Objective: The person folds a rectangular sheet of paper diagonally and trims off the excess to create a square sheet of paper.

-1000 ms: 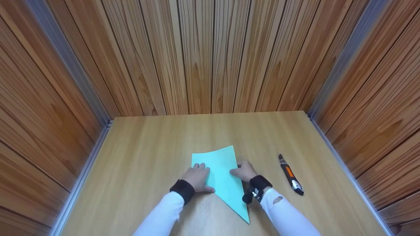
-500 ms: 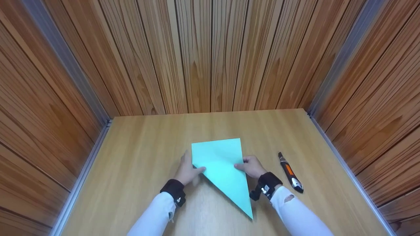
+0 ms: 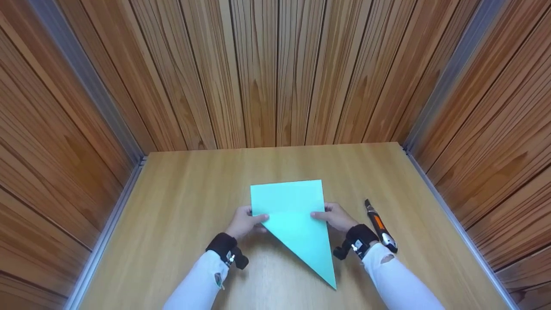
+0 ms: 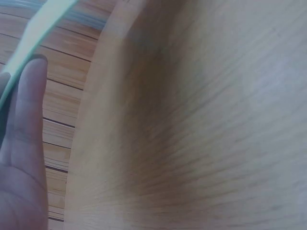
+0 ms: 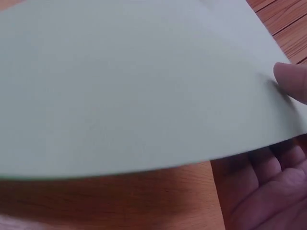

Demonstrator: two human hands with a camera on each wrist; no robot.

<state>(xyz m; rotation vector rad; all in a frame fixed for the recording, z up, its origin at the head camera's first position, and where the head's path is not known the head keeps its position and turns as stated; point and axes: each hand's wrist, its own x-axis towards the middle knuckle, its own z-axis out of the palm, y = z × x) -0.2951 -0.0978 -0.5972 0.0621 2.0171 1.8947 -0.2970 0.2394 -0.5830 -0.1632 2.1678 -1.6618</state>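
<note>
A turquoise sheet of paper (image 3: 288,215) with a straight top edge and a slanted lower edge tapers to a point toward the person. Its left edge is pinched by my left hand (image 3: 244,221), thumb on top and fingers beneath. On the opposite edge my right hand (image 3: 338,216) pinches the paper the same way. The right wrist view shows the paper (image 5: 144,91) raised off the table, with the right thumb (image 5: 291,80) above it and the other fingers under it. In the left wrist view the paper (image 4: 41,28) appears nearly edge-on, beside the left hand (image 4: 24,143).
A utility knife (image 3: 381,226) with a black and orange handle lies on the wooden table (image 3: 181,193), right of the right hand. Wood-panelled walls (image 3: 267,73) enclose the back and sides, and metal rails (image 3: 107,228) run along the table's side edges.
My left hand has gone from lying on the paper to pinching its left edge. The paper has come up off the table, and the right hand has shifted slightly right with it.
</note>
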